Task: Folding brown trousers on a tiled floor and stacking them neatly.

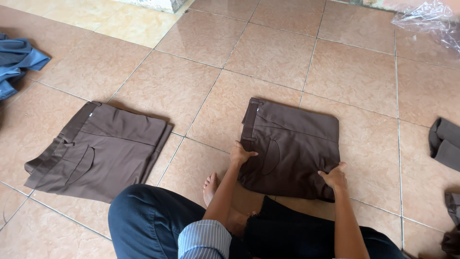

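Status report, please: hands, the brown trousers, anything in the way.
Left hand and right hand grip the near edge of the folded brown trousers on the tile floor. Second folded pair lies apart, left. Nothing blocking.

I see a glossy tan tiled floor [287, 52] carrying two folded brown trousers: one pair [292, 146] centre, another pair [98, 151] left. Blue cloth [14, 62] lies far left, clear plastic wrap [429, 21] top right, dark garments [445, 144] at right edge.

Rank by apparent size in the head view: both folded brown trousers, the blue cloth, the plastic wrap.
1. Left brown trousers
2. Brown trousers under both hands, nearly alike
3-4. Blue cloth, plastic wrap: both cut off, unsure
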